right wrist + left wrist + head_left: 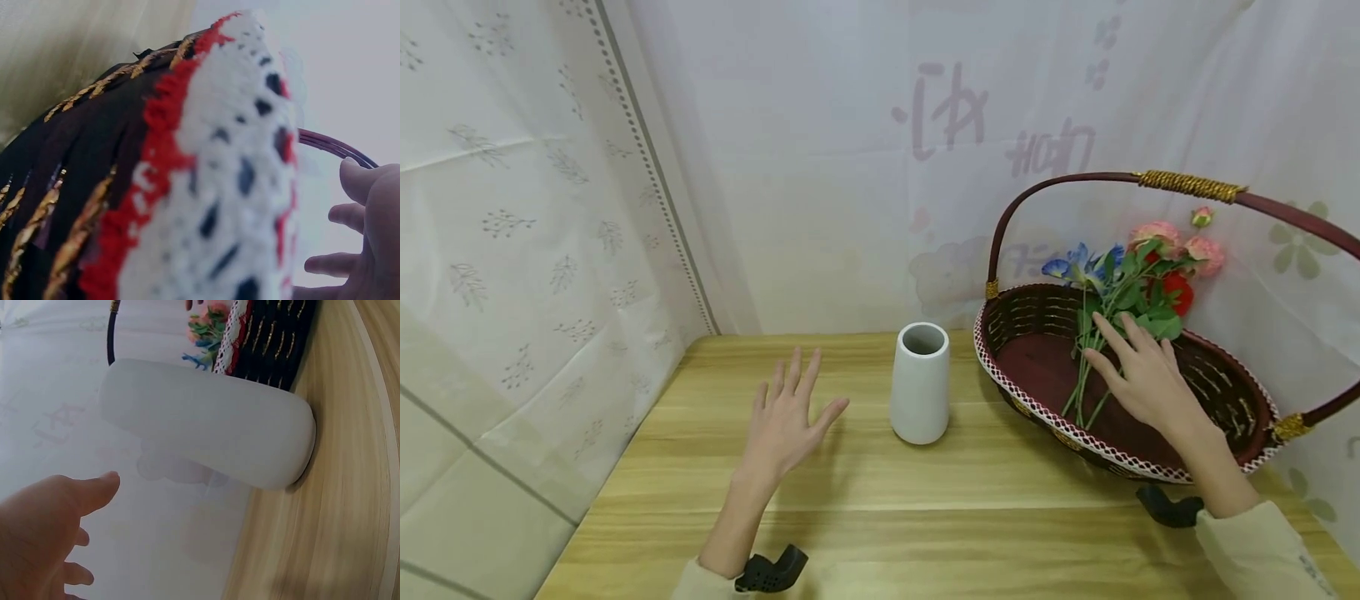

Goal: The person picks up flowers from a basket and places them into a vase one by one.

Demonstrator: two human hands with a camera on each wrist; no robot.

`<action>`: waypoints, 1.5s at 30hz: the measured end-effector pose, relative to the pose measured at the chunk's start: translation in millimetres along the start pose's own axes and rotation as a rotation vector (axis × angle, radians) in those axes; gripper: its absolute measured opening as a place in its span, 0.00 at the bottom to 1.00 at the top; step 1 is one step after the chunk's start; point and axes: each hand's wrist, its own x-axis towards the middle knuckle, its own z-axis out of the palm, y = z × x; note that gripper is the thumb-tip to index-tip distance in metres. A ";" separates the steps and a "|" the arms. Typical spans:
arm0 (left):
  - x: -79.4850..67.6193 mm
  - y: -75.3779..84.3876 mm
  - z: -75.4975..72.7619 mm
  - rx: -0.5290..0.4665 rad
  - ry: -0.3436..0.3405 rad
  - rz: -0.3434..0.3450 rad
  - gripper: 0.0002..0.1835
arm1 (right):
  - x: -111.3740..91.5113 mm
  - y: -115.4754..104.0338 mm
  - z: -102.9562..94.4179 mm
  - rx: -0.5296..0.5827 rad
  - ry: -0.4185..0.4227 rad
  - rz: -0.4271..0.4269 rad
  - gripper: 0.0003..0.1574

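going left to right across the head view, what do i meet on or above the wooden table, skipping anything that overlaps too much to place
left hand → white vase → woven basket

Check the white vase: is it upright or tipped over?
Upright. In the head view, the white vase stands on its base on the wooden table, its open mouth facing up.
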 end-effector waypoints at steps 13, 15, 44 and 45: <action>4.8 3.9 3.0 -0.052 0.020 0.014 0.46 | 5.5 12.6 -8.7 0.032 0.017 0.002 0.42; 5.5 4.9 3.3 -0.064 0.021 0.014 0.46 | 6.2 14.3 -10.0 0.035 0.020 0.008 0.42; 13.1 16.4 13.4 -0.300 0.016 0.024 0.47 | 20.6 20.7 -31.6 0.106 0.009 0.070 0.44; 13.3 16.5 13.9 -0.306 0.014 0.023 0.47 | 21.1 21.7 -32.8 0.113 0.011 0.074 0.44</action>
